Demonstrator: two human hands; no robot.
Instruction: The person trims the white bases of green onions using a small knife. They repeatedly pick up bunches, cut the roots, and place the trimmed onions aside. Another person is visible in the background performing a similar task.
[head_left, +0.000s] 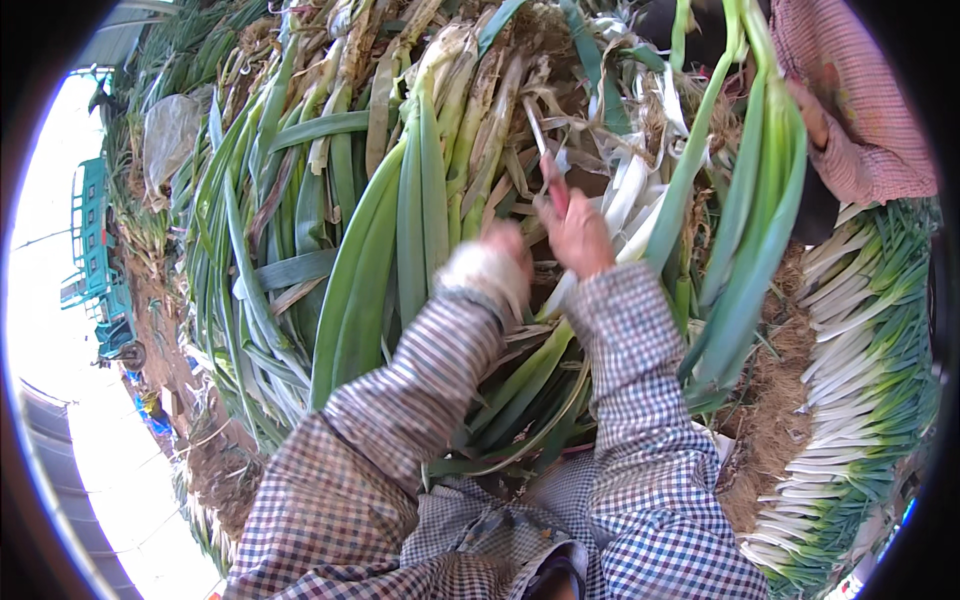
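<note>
My right hand (579, 236) is closed around the red handle of a knife (553, 180); its narrow blade points away from me. Blurred, my left hand (508, 251) is beside it on the left, with whitish material at the wrist. What the left fingers do is hidden by the blur. Directly before me lies a heap of untrimmed green onions (367, 225) with broad green leaves and dry brown outer layers. Pale stalks (626, 199) of peeled green onions lie just right of my right hand.
Another person's pink checked sleeve (847, 105) is at upper right, near drooping green leaves (757, 180). Cleaned green onions (847, 375) lie in a long row at right. A clear plastic bag (171, 139) and a teal vehicle (94, 247) are at left.
</note>
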